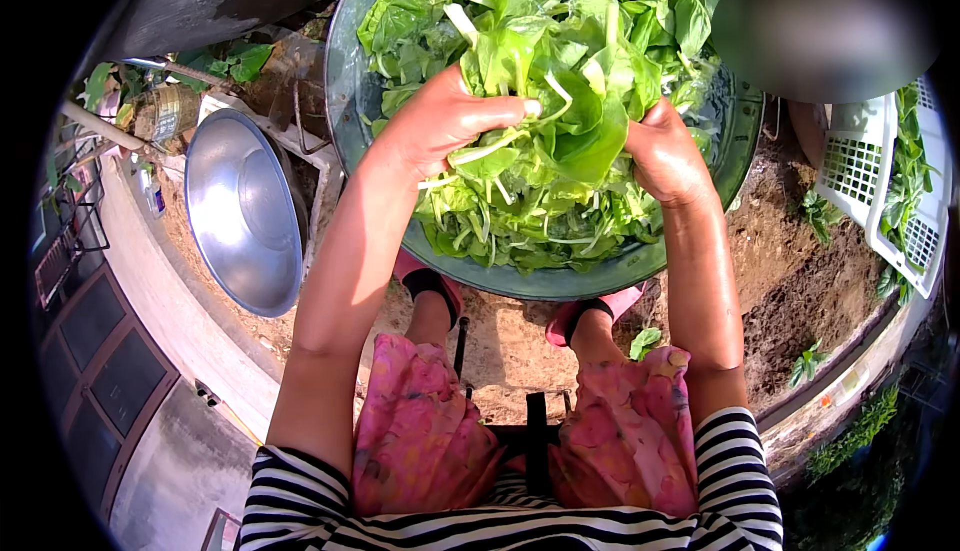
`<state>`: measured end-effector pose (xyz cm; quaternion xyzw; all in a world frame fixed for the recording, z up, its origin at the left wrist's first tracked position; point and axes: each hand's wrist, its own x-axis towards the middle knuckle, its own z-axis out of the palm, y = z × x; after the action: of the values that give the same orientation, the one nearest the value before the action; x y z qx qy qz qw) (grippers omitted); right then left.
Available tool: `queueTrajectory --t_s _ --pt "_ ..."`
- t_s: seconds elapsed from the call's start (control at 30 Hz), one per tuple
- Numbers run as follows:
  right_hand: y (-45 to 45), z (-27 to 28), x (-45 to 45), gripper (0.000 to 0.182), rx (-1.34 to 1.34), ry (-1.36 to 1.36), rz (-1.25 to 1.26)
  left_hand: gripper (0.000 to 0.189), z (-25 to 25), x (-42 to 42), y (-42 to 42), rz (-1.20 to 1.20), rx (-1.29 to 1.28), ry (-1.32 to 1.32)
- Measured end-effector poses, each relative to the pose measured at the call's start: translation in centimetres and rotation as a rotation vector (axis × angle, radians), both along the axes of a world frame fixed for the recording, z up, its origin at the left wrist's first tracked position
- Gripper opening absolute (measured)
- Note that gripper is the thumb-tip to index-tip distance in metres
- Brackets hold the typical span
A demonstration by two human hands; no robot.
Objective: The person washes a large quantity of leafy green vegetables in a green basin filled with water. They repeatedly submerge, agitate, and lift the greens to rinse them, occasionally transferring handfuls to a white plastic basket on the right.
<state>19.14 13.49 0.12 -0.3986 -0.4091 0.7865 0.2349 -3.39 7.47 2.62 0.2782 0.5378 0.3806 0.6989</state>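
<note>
A wide round metal tub (480,281) stands before me, filled with water and loose leafy greens (510,232). Both of my hands are raised over it around one large bunch of leafy greens (592,127). My left hand (465,119) grips the bunch's left side, its thumb lying across pale stems. On the right side, my right hand (667,157) clasps leaves with the thumb on top; its other fingers are hidden by the leaves. More greens and splashing water lie behind the bunch, toward the tub's far side.
A shiny metal basin (244,213) leans tilted on the left. At the right sits a white plastic basket (851,168) holding greens. Stray leaves (808,362) lie on the bare soil. A blurred round object (825,25) covers the upper right. My feet (589,318) are close to the tub's near rim.
</note>
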Motion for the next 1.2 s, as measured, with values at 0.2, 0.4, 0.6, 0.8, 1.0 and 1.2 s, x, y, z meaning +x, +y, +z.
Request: queueTrajectory --t_s 0.2,0.4,0.6,0.8,1.0,1.2 --pt "-0.2 1.5 6.0 0.024 0.375 -0.673 0.434 0.040 -1.1 -4.2 -4.1 -0.490 0.200 0.769" --pt "0.2 -2.1 10.7 0.032 0.847 -1.130 0.330 0.056 -2.9 -6.7 -7.5 -0.441 0.246 1.318" --pt "4.7 -4.3 10.6 0.052 0.704 -0.916 -0.036 0.062 -7.5 -10.5 -3.7 0.083 -0.080 0.844" --pt "8.4 -10.1 4.9 0.116 0.017 -0.498 -0.215 0.092 -10.8 -5.8 1.8 0.048 -0.423 0.415" --pt "4.4 -9.0 -1.1 0.125 -0.264 -0.526 -0.095 0.082 -11.6 1.6 4.1 -0.074 -0.183 0.141" --pt "4.0 -3.6 1.3 0.032 -0.029 0.018 -0.147 0.037 -4.4 1.4 4.6 0.059 -0.055 -0.149"
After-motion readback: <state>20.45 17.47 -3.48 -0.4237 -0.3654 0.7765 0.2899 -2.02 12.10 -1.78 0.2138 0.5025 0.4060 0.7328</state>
